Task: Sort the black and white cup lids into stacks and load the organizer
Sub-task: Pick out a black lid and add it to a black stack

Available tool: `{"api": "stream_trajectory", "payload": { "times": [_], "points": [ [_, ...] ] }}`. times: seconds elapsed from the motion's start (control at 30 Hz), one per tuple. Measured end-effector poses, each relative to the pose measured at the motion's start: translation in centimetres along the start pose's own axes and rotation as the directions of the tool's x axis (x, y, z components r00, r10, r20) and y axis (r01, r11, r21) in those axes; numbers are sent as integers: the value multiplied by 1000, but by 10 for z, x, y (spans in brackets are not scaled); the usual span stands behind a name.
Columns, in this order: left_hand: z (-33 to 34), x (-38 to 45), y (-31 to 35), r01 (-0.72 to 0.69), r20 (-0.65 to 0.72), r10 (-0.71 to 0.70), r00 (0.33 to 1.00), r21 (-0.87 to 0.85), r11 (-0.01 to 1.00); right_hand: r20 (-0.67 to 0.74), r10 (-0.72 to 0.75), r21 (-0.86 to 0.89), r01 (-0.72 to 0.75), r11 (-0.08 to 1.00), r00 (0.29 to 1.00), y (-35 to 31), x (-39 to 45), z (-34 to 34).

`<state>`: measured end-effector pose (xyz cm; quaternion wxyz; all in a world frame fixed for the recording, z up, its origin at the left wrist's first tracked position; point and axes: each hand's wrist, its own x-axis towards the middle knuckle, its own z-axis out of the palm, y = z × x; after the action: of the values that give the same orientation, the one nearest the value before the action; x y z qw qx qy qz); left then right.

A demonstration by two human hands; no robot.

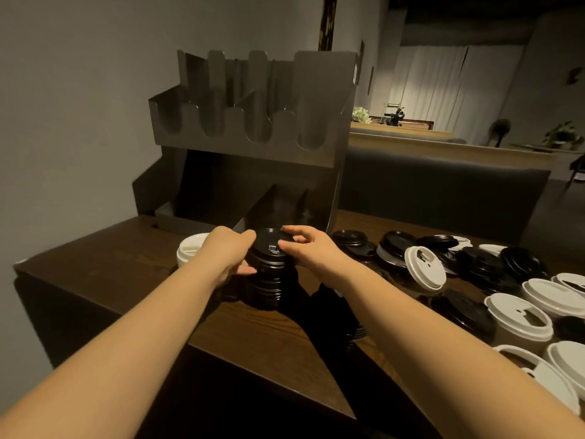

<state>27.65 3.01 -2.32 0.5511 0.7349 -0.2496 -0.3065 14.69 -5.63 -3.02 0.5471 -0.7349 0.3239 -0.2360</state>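
A tall stack of black lids (pixel 268 277) stands on the dark wooden table (pixel 126 248), just in front of the metal organizer (pixel 250 134). My left hand (pixel 228 251) grips the stack's left side, thumb low and fingers over the top rim. My right hand (pixel 311 248) holds the top lid from the right with curled fingers. A stack of white lids (pixel 189 250) sits left of my left hand, partly hidden by it. Loose black lids (pixel 484 267) and white lids (pixel 425 267) lie scattered to the right.
The organizer has several U-cut slots on top and divided bays below, backed against the grey wall. The table's near edge runs diagonally under my forearms. A padded bench (pixel 443 188) stands behind the table on the right.
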Motion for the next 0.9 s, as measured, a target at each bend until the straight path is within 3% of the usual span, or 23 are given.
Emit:
{"api": "stream_trajectory", "payload": {
  "times": [0.1,0.2,0.27,0.33,0.47,0.7,0.9],
  "points": [
    [0,2,-4,-53,-2,58,998,358,932,-22,-10,-5,10,1000,1000,3,1,-1],
    [-4,1,-4,-126,-22,213,977,745,655,-34,-18,-118,14,993,999,0,0,3],
    [-4,-1,-4,-111,-34,256,966,841,530,-31,-17,-202,11,979,999,-1,-3,4],
    [-2,1,-7,-127,-17,264,964,845,519,-41,-16,-233,6,972,999,-2,-4,4],
    [3,5,-10,-164,12,249,968,783,600,-118,-48,-271,14,963,992,1,-7,3],
    [10,6,-15,-155,36,241,970,855,496,-106,-70,-484,10,875,992,8,-13,4],
    [22,5,-18,-55,-47,181,982,854,517,-107,-52,-577,-20,816,993,11,-9,4]
  ]
}}
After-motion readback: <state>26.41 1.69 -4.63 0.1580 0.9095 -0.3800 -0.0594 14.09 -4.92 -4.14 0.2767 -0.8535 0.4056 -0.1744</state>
